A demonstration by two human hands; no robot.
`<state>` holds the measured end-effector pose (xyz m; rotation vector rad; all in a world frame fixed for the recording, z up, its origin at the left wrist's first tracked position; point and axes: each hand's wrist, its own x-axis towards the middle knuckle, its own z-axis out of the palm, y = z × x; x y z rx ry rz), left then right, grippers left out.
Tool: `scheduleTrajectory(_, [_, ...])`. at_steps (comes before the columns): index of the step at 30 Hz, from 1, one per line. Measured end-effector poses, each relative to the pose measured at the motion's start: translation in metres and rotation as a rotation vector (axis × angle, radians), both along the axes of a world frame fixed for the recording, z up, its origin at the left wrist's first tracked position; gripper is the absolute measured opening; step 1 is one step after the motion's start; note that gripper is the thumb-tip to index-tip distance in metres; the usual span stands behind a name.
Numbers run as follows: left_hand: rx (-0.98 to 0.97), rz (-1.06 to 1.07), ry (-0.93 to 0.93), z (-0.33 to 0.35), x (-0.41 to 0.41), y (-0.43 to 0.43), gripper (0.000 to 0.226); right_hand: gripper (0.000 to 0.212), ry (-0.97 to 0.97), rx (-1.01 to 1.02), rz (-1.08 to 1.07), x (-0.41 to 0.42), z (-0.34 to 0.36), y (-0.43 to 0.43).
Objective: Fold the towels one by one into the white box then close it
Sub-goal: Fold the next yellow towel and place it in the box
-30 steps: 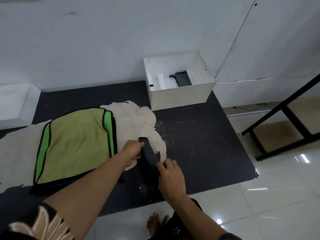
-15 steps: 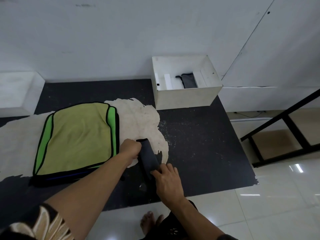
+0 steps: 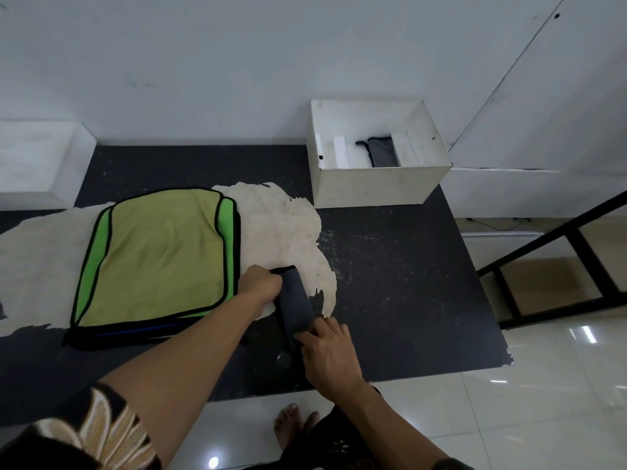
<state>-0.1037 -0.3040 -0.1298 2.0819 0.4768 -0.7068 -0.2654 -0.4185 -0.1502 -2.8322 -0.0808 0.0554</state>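
From my feed I see the dark towel (image 3: 295,301) as a narrow folded strip lying on the black mat (image 3: 407,283), partly over a pale worn patch (image 3: 281,228) in the mat's surface. The left hand (image 3: 259,284) has its fingers curled tight round the strip's far end, and the right hand (image 3: 330,354) pinches the near end with bent fingers. Just left of the left forearm lies a green towel (image 3: 159,256) with black edging, spread flat on top of other cloth. The white box (image 3: 376,184) stands open at the mat's far edge against the wall, well apart from the hands, with another dark towel (image 3: 383,152) folded inside between white inserts. Bare mat lies between the hands and the box. A black metal frame (image 3: 549,237) leans in at the right over the tiled floor (image 3: 543,401), a white block (image 3: 34,164) sits far left, and a bare foot (image 3: 291,425) shows near the bottom edge
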Motion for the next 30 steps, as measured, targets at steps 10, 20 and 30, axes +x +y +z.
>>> scheduleTrajectory(10, [0.270,-0.092,-0.360,0.006,-0.021,0.000,0.043,0.011,0.137,0.439,-0.507,0.033,0.013,-0.012])
scheduleTrajectory(20, [0.485,-0.970,-0.658,-0.015,-0.073,0.013,0.057,0.028,0.312,0.372,-0.523,0.059,0.012,-0.010])
scheduleTrajectory(30, [0.712,-1.022,-0.430,-0.023,-0.066,0.025,0.092,0.038,0.379,0.365,-0.508,0.060,0.011,-0.002])
